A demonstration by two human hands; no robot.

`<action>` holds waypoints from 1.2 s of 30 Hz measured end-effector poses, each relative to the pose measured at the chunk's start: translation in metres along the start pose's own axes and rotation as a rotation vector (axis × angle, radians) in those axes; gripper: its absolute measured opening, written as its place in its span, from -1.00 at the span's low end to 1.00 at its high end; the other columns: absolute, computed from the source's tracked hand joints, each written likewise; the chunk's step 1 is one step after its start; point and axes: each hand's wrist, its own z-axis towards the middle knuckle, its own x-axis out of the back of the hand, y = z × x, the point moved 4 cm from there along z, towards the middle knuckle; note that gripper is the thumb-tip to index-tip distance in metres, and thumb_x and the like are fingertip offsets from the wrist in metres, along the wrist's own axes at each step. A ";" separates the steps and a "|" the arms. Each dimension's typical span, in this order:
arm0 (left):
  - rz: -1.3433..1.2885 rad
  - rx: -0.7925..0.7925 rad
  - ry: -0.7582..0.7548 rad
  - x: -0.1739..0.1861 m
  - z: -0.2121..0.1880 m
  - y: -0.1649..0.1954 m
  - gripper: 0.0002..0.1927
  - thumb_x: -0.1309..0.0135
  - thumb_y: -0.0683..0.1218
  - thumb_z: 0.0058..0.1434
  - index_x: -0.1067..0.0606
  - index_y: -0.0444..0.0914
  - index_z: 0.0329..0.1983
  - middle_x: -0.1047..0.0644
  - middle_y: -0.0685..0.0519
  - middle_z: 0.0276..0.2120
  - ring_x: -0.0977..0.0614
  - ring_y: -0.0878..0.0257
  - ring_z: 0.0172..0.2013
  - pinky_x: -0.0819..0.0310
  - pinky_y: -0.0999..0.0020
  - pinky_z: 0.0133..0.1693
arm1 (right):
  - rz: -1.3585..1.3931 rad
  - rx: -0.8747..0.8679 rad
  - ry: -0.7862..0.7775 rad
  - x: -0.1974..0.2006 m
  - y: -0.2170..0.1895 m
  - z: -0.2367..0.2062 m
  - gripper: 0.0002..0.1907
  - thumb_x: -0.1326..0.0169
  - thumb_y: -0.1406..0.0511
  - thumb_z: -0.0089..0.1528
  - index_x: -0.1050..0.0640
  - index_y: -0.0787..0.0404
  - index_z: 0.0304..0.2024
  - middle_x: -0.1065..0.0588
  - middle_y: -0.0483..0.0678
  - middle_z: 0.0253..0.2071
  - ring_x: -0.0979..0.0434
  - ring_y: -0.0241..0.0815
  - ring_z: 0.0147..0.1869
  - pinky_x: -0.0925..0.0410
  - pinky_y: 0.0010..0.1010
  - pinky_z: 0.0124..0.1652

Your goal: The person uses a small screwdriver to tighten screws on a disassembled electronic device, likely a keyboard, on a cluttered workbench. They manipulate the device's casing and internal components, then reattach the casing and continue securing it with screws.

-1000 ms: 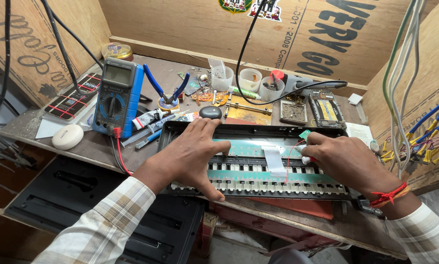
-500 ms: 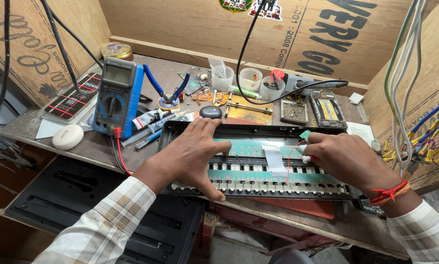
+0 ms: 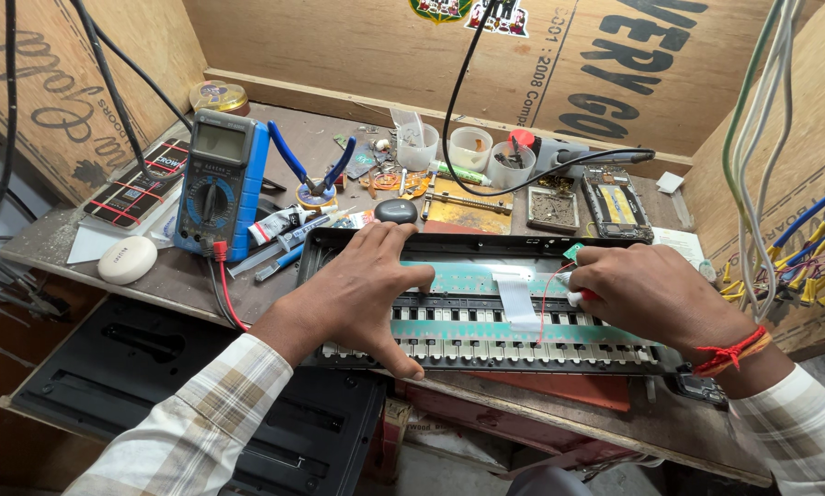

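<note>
The opened keyboard (image 3: 486, 312) is pressed flat by the left hand (image 3: 362, 294), fingers wide; at three o'clock a small white part (image 3: 575, 298) is pinched by the right hand (image 3: 651, 294); the boards are still bare.

I note the keyboard chassis (image 3: 486, 303): matt black plastic, pale green circuit strip, white glossy ribbon cable (image 3: 515, 298). Multimeter (image 3: 220, 184): dull grey plastic, blue rubbery sleeve. Counter (image 3: 155, 276): worn, scuffed wood. Walls: rough printed plywood (image 3: 357, 46).
</note>
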 end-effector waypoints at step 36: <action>-0.016 -0.014 0.018 0.004 0.000 0.004 0.00 -0.44 0.46 -0.49 -0.56 -0.27 -0.08 -0.21 -0.54 0.25 -0.18 -0.44 0.31 0.06 -0.25 0.32 | 0.009 0.028 0.017 -0.009 0.010 0.003 -0.88 -0.07 0.21 0.22 -0.57 0.06 -0.26 -0.55 -0.14 -0.22 -0.63 0.02 -0.16 -0.49 -0.08 -0.15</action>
